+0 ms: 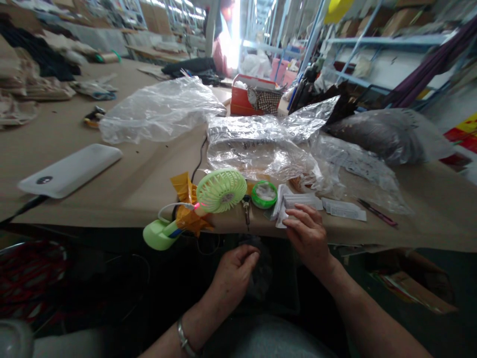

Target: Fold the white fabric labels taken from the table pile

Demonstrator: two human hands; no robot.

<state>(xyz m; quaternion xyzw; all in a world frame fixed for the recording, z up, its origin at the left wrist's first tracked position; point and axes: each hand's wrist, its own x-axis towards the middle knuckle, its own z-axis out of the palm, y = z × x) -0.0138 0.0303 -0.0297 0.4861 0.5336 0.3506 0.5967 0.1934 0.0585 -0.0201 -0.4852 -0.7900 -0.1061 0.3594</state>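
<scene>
My right hand (pixel 307 232) rests at the table's front edge, fingers laid together on a small stack of white paper labels (pixel 294 203). My left hand (pixel 235 271) hangs below the table edge, fingers curled in a pinch on dark material (pixel 261 278) I cannot make out. A bracelet circles the left wrist. A small green fan (pixel 219 191), taped to the edge with yellow tape, stands just left of the labels. A green tape roll (pixel 264 194) and a key (pixel 246 209) lie between the fan and the labels.
Crumpled clear plastic bags (pixel 261 144) cover the table's middle. A white power bank (pixel 70 170) lies at left, a red box (pixel 249 97) at the back, a grey bagged bundle (pixel 387 134) at right, a red pen (pixel 377 213) near more labels. Cardboard boxes (pixel 413 291) sit on the floor.
</scene>
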